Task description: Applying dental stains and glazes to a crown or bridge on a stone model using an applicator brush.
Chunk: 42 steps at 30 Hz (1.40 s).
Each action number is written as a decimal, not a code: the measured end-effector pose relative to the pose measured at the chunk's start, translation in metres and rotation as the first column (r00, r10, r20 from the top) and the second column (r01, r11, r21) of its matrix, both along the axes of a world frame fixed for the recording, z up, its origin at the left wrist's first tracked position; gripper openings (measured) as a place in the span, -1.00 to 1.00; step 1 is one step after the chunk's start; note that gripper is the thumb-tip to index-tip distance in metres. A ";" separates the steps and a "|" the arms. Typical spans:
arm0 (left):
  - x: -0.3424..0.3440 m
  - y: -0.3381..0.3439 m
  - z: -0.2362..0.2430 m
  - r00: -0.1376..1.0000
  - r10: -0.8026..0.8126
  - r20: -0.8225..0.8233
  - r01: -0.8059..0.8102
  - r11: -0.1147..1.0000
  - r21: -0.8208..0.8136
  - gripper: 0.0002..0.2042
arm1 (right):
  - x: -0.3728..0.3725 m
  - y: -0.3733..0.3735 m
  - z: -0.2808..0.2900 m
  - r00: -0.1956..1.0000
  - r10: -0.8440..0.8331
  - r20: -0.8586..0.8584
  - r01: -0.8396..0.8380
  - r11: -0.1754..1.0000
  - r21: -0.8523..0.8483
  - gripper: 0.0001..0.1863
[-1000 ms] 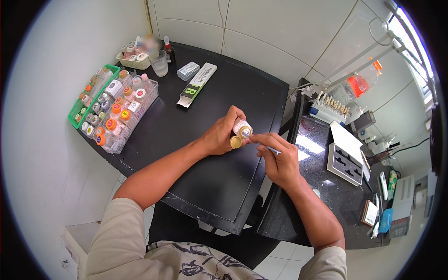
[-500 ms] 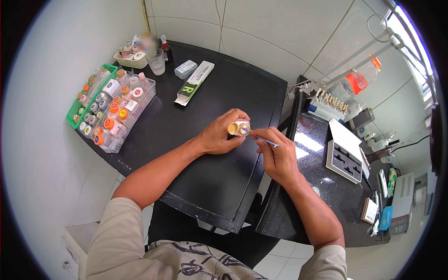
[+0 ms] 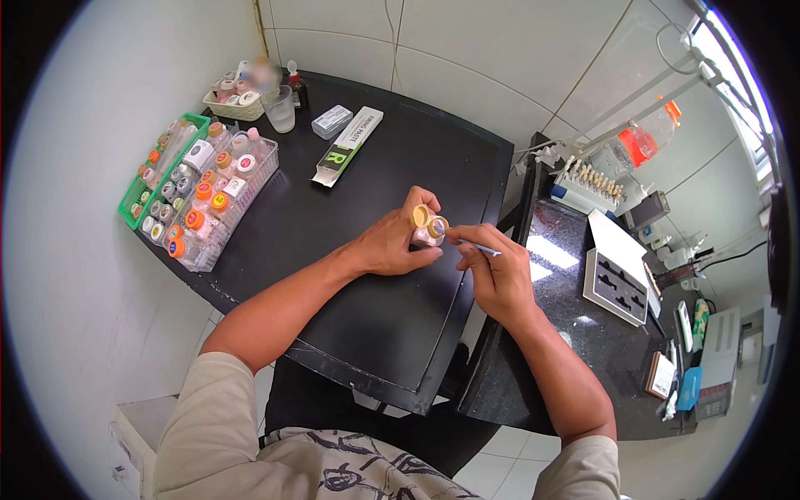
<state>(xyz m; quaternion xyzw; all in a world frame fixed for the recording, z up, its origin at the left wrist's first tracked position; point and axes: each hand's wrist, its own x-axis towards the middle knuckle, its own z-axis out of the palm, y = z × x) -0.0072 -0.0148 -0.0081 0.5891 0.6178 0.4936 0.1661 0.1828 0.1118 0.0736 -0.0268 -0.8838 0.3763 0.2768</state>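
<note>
Above the black table, my left hand point(image 3: 388, 243) is closed around a small clear jar point(image 3: 426, 238) of pale pink material. Its gold flip lid point(image 3: 420, 217) stands open on the left of the mouth. Pinched in my right hand point(image 3: 502, 279) is a slim pale-blue spatula-like tool point(image 3: 482, 248). The tool points left, with its far end at the jar's mouth. My fingers partly hide the jar's sides, and the tip is too small to make out clearly.
On the left stand a clear basket point(image 3: 242, 218) and a green basket point(image 3: 132, 196) of small jars. A long white-and-green box point(image 3: 350, 143), a small grey box point(image 3: 332, 122) and a plastic cup point(image 3: 282, 115) lie farther back. The right counter holds a tray point(image 3: 615, 287).
The jar has turned in my left hand, so its lid sits higher and more of its pink body shows. My right hand and the tool have shifted only slightly.
</note>
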 end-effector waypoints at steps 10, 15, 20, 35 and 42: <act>-0.001 0.002 -0.002 0.990 0.024 0.141 -0.031 0.998 0.046 -0.44 | 0.000 0.002 0.001 0.996 -0.009 0.087 0.015 0.997 -0.074 -0.78; 0.004 -0.001 0.013 0.982 0.028 0.185 -0.028 1.000 -0.005 -0.59 | 0.001 0.004 -0.003 0.997 -0.078 -0.009 0.077 0.994 -0.073 -0.83; 0.002 0.001 0.007 0.994 0.042 0.103 -0.051 0.995 0.085 -0.57 | 0.002 0.006 -0.006 0.998 -0.064 0.008 0.064 0.993 -0.095 -0.82; 0.004 -0.001 0.008 0.958 0.032 0.284 -0.048 0.998 0.049 -0.49 | 0.006 0.009 -0.009 0.992 -0.121 -0.036 0.115 0.981 -0.154 -0.75; 0.001 0.000 0.004 0.946 0.011 0.323 -0.019 1.000 0.021 -0.53 | 0.002 0.010 -0.004 0.997 -0.075 0.006 0.073 0.951 -0.301 -0.69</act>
